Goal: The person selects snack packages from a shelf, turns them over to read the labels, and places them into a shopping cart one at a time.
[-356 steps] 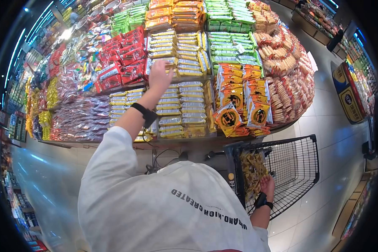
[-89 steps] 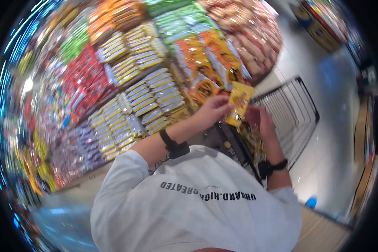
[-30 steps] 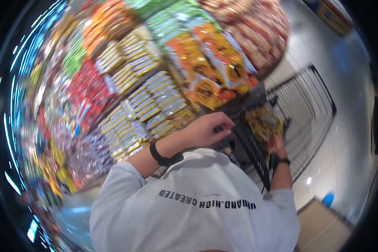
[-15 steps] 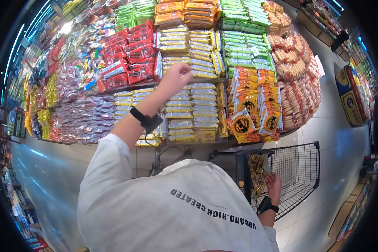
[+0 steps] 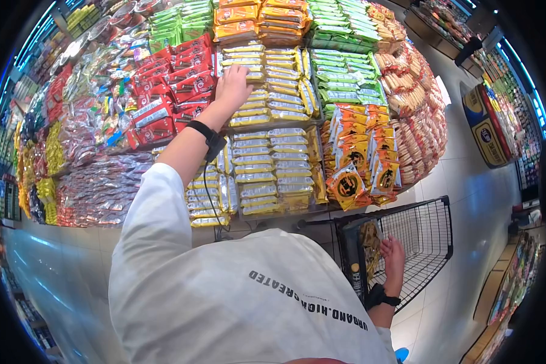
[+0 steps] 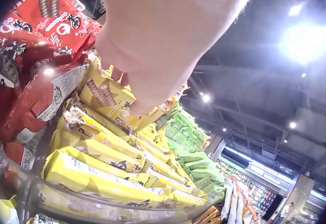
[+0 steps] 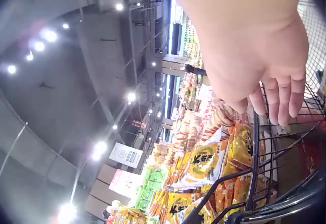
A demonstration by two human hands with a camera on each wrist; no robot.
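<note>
My left hand (image 5: 233, 88) reaches over the upper bin of yellow snack packets (image 5: 287, 97), beside the red packets. In the left wrist view, its fingertips grip the top of a yellow packet (image 6: 107, 97) that stands tilted above its neighbours; part of that packet is hidden by the hand. More yellow packets (image 6: 97, 178) lie stacked below. At the right, my right hand (image 5: 393, 258) hangs over the black shopping cart (image 5: 428, 236), fingers loose and holding nothing. Close beside it in the cart is a pile of yellow-gold packets (image 5: 370, 242).
Red packets (image 5: 176, 85) lie left of the yellow ones, green packets (image 5: 346, 79) to the right. Orange packets (image 5: 349, 182) stack at the front near the cart. A clear divider rim (image 6: 117, 211) edges the bin. A dark cable (image 5: 209, 194) hangs from my left wrist.
Earlier, both hands held a yellow packet over the cart. My left hand has since returned to the display and moved deeper into the yellow packets. My right hand has stayed by the cart.
</note>
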